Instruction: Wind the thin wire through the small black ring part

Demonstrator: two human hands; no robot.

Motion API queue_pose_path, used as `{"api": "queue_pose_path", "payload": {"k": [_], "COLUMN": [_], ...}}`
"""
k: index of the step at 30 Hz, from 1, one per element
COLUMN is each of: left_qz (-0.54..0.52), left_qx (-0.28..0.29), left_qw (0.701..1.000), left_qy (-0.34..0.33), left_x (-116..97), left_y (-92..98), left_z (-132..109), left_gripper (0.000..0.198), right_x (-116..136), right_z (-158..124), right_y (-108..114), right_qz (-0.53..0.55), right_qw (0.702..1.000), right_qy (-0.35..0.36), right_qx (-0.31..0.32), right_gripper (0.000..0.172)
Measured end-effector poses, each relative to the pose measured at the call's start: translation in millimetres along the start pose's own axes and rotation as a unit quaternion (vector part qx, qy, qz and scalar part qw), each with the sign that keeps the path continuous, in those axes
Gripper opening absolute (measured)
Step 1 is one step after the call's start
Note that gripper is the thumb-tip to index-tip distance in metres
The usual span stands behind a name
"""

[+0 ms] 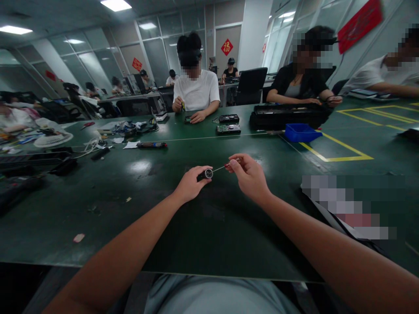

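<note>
My left hand point(191, 184) is closed around a small black cylinder point(207, 174), whose round end with a silver ring faces right and toward me. What is inside that end is too small to make out. Between the thumb and fingers of my right hand point(248, 174) is a screwdriver point(227, 165) with a reddish, partly see-through handle. Its thin metal shaft points left, and the tip reaches the ringed end of the cylinder; whether it touches is unclear. Both hands are just above the green tabletop point(216, 235).
Across the table a person in white point(196, 87) handles a small part beside two hard drives point(228, 129). A blue bin point(301, 132) stands by a long black unit point(290, 117). Cables point(131, 127), a dark tool point(152, 145) and black parts lie left; a blurred-out stack point(347, 209) lies right.
</note>
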State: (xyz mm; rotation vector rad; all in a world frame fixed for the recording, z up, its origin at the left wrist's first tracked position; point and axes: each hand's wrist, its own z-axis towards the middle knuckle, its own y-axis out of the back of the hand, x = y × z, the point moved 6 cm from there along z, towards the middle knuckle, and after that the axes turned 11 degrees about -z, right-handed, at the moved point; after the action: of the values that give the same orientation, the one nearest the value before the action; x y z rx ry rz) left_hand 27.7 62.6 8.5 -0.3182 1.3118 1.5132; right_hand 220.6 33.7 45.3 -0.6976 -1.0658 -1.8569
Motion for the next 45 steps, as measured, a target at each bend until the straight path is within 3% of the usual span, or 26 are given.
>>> {"api": "queue_pose_path", "payload": {"k": [12,17,23,35,45], "left_qz": [-0.007,-0.005,0.003,-0.003,0.006], "left_qx": [-0.002,-0.011,-0.004,-0.008,-0.041], "left_qw": [1.000,1.000,1.000,1.000,0.999], "left_qy": [0.007,0.009,-0.003,-0.006,0.016], "left_x": [-4,-2,-1,0,4], "left_y": [1.3,3.1,2.5,5.2,13.5], "left_z": [0,0,-1,-1,1], "left_gripper": [0.040,0.040,0.041,0.040,0.039], "right_x": [0,6,14,21,26], "right_z": [1,1,-2,-5,-9], "right_y": [1,8,6,1,-10], "right_qz": [-0.041,-0.169,-0.204,-0.241,-0.197], "right_qw": [0.999,0.985,0.977,0.963,0.960], "right_qy": [-0.016,0.006,0.053,0.113,0.165], "right_qx": [-0.002,-0.024,-0.027,0.039,0.110], "right_gripper": [0.021,0.040,0.050,0.039,0.003]}}
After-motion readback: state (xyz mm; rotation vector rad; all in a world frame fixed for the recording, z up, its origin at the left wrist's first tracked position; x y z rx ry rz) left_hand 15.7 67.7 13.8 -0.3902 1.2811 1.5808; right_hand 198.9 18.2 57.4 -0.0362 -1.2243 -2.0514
